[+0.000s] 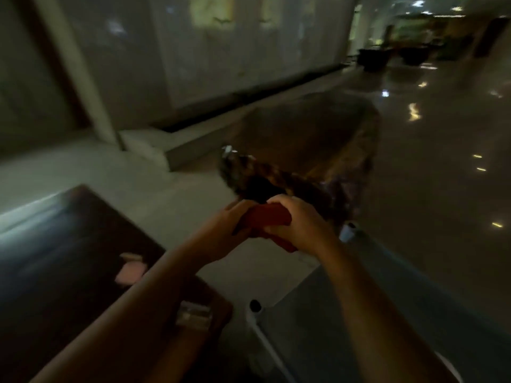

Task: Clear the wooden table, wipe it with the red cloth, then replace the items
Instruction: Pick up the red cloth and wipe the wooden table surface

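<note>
The frame is dark and blurred by motion. Both my hands hold the red cloth [269, 219] in front of me, above the floor. My left hand [232, 225] grips its left side and my right hand [298, 222] is closed over its right side. A large rough wooden table [318, 128] stands ahead, its top looking bare. A dark multicoloured object [249, 175] sits at its near end, just beyond my hands; what it is cannot be made out.
A dark glossy table [69, 244] at lower left carries pinkish items [130, 269] and a clear box [193, 313]. A grey surface with white legs [318, 313] is at lower right. Glass wall panels [221, 51] run along the left; shiny floor [442, 161] spreads right.
</note>
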### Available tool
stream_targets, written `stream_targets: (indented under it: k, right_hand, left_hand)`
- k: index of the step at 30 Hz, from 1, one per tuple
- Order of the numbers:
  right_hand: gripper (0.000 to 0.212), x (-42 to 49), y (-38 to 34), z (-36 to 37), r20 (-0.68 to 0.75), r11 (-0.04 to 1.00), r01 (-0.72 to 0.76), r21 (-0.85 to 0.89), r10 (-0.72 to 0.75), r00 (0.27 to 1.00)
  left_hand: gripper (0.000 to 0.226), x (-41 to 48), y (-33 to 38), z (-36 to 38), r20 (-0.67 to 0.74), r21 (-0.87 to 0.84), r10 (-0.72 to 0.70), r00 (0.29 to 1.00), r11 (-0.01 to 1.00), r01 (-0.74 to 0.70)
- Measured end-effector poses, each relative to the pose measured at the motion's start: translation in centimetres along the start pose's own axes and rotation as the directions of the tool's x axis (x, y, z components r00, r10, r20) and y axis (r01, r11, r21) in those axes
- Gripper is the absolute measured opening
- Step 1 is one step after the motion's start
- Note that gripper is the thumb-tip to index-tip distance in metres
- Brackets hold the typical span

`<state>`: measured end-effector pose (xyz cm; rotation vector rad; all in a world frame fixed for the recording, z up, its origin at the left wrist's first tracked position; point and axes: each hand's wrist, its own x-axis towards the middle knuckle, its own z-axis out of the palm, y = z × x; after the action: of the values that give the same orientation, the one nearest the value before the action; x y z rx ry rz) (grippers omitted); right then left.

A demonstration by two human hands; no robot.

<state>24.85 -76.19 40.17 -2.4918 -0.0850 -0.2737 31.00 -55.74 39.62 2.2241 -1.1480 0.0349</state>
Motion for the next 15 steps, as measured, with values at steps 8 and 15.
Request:
stream_targets:
  k: [8, 15]
  right_hand:
    - [0.044, 3.8, -17.5, 12.6, 0.238, 0.898, 0.394, 0.198, -0.434, 0.869]
    - [0.051, 1.3, -33.0, 23.0, 0.347, 0.726, 0.619, 0.299, -0.687, 0.639]
  left_hand:
    - [0.050, -20.6, -3.4, -11.9, -0.273, 0.158, -0.368, 0.889, 0.894, 0.419]
    - [0.051, -38.4, -2.7, -18.3, -0.457, 0.194, -0.541, 0.706, 0.714, 0.673]
